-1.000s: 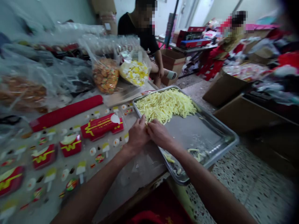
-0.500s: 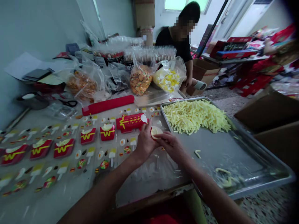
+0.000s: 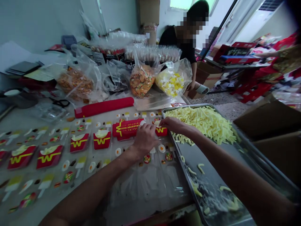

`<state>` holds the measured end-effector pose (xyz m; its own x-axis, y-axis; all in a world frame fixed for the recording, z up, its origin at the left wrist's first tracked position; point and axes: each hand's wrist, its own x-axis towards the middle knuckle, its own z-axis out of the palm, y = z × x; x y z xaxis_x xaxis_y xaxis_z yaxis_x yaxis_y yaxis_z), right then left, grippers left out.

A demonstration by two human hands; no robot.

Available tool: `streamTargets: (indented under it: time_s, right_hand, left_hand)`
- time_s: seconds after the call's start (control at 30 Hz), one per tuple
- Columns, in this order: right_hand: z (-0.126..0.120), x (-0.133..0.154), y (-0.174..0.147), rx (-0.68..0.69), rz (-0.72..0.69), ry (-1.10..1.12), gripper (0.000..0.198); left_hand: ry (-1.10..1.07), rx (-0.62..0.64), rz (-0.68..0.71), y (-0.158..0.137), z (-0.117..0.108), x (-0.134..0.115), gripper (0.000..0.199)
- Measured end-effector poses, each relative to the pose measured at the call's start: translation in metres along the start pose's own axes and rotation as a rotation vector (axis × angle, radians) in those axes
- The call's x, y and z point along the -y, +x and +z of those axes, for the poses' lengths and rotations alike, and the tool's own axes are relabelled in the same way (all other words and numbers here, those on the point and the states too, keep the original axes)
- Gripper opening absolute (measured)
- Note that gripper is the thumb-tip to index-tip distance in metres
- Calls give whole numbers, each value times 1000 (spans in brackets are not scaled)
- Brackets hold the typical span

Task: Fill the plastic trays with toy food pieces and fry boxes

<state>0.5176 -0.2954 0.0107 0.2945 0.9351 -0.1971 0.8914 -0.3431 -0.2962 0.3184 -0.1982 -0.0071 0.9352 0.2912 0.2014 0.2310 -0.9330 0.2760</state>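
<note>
A small red toy fries carton with a yellow W point(image 3: 161, 131) lies just right of the stack. My right hand point(image 3: 173, 125) reaches over from the right, its fingers pinched at the carton's pale top edge. Beside it, my left hand point(image 3: 146, 137) is curled palm-down at the right end of a nested stack of red cartons point(image 3: 128, 128); what its fingers grip is hidden. Several filled cartons point(image 3: 102, 139) lie in rows to the left on clear plastic packs. Those packs hold small toy pieces, such as fried eggs point(image 3: 161, 148) and pizza rounds point(image 3: 147, 158).
A metal tray point(image 3: 192, 185) on the right holds a heap of pale yellow toy fries point(image 3: 204, 122). Behind lie a red roll point(image 3: 105, 106), scissors point(image 3: 60, 102) and plastic bags of brown pieces point(image 3: 142, 81) and yellow-white pieces point(image 3: 170, 83). A person point(image 3: 177, 39) sits beyond.
The carton held between both hands now lies on the packs right of the stack, with my right hand at its top. My left hand has moved to the stack's end. The view has shifted slightly.
</note>
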Motion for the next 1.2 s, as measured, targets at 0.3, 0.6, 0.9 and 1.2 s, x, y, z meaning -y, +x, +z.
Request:
streamTargets:
  time_s: [0.3, 0.6, 0.9, 1.2]
  right_hand:
    - [5, 21, -21, -29, -230, -420, 16]
    - [16, 18, -33, -65, -188, -374, 17]
    - [27, 80, 6, -313, 71, 176, 29]
    - [38, 94, 35, -227, 278, 309, 27]
  left_hand:
    - [120, 127, 62, 15, 9, -1, 54]
    - [165, 160, 84, 15, 15, -11, 43]
    - [144, -55, -17, 10, -42, 80, 77]
    - [40, 103, 59, 27, -14, 99, 79]
